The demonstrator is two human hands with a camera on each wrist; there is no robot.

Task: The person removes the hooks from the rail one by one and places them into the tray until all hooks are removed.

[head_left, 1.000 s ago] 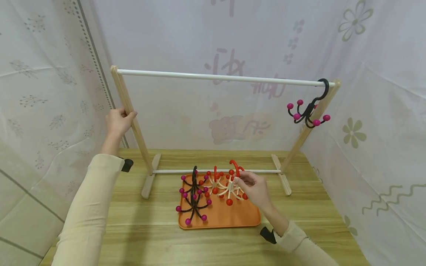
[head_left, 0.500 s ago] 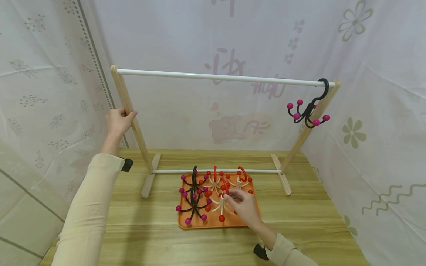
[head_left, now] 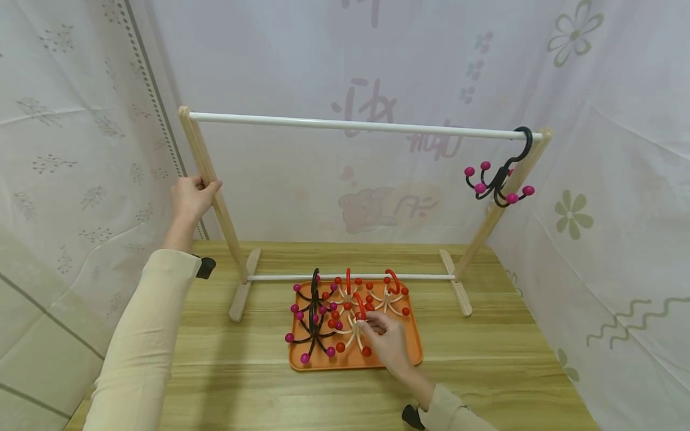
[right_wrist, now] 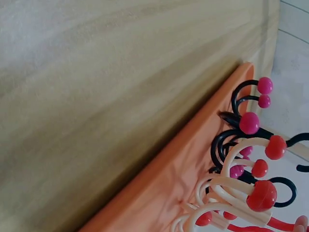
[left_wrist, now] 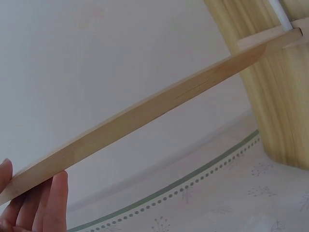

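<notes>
With its fingertips, my right hand [head_left: 389, 340] pinches the red hook of a cream multi-arm hanger [head_left: 359, 305] with red ball tips, upright over the middle of an orange tray [head_left: 414, 344]. The right wrist view shows this hanger's arms and red balls [right_wrist: 262, 195] close over the tray [right_wrist: 164, 179]. Two similar cream hangers, one with its red hook [head_left: 395, 280] leaning, stand behind it. On the tray's left are two black hangers [head_left: 314, 335] with pink balls. My left hand [head_left: 191, 199] grips the left wooden post [head_left: 229, 233] of a rack, thumb in front, fingers behind.
The rack's white top rod [head_left: 350, 125] spans above the tray. One black hanger [head_left: 500, 178] hangs at its right end, beside the right post [head_left: 480, 236]. A lower white rod [head_left: 280, 278] runs behind the tray on the wooden table [head_left: 259, 371]. Printed curtains surround the table.
My right hand has brought the cream hanger from the tray's back right toward the front and left, beside the black hangers. My left hand has stayed on the post.
</notes>
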